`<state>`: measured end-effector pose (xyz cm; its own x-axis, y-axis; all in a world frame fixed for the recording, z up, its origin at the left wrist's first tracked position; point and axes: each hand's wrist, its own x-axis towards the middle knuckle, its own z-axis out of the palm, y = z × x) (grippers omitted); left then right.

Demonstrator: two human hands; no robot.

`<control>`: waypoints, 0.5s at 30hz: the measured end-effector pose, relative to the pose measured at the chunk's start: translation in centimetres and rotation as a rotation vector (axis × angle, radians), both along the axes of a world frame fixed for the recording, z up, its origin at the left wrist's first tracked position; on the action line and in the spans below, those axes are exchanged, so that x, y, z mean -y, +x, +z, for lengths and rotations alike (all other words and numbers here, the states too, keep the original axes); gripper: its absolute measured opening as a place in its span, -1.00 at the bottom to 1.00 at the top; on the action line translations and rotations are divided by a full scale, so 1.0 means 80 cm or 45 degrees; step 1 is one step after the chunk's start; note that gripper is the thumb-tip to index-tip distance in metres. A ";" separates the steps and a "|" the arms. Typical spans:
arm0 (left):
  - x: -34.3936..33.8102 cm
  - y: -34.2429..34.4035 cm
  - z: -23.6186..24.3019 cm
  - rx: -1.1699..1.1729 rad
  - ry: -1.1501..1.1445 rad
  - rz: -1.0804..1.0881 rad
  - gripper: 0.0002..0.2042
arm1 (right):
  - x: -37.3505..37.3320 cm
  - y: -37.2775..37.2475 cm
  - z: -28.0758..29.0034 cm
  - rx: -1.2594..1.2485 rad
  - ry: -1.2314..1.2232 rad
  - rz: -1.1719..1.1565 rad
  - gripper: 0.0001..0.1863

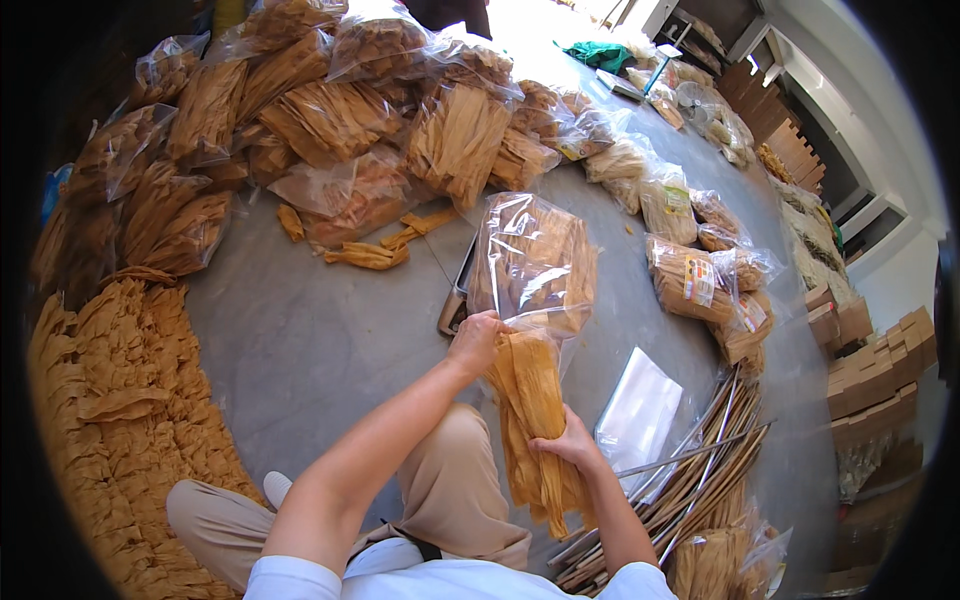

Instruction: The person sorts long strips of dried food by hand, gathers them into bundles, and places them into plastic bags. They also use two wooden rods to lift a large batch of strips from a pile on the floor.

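Note:
A clear plastic bag (530,262) packed with tan, dried sheets, which look like dried tofu skin, lies in front of me on a dark-edged flat device (452,316), partly hidden. My left hand (478,340) is closed at the near, open end of the bag, pinching its edge. A long bundle of dried tofu skin (535,400) reaches from the bag's mouth back toward my lap. Around the lower right side of that bundle my right hand (570,440) is closed, thumb across the front. The left fingertips are partly hidden.
Filled bags (340,120) are heaped far left, above a wide layer of loose sheets (130,400). More bags (690,280) line the right. Flat plastic bags (640,410) and a pile of thin sticks (690,470) lie right of me. Cardboard boxes (880,365) stack at the far right.

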<state>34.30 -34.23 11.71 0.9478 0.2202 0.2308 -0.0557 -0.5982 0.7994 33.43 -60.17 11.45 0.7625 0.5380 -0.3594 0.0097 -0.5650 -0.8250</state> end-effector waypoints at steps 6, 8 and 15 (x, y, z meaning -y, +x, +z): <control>0.028 -0.013 0.038 0.363 0.003 -0.303 -0.80 | 0.002 0.002 0.031 -0.037 0.166 -0.140 -0.11; 0.036 -0.022 0.050 0.351 0.058 -0.392 -0.85 | 0.010 0.001 0.039 -0.055 0.182 -0.173 -0.13; 0.042 -0.036 0.056 0.288 0.233 -0.570 -0.87 | 0.004 0.004 0.044 -0.276 0.397 -0.207 -0.23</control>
<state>31.41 -37.57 16.18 0.8620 -0.2573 0.4367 -0.4961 -0.6048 0.6230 33.77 -60.51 14.98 0.7710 0.5254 -0.3600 -0.2519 -0.2677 -0.9300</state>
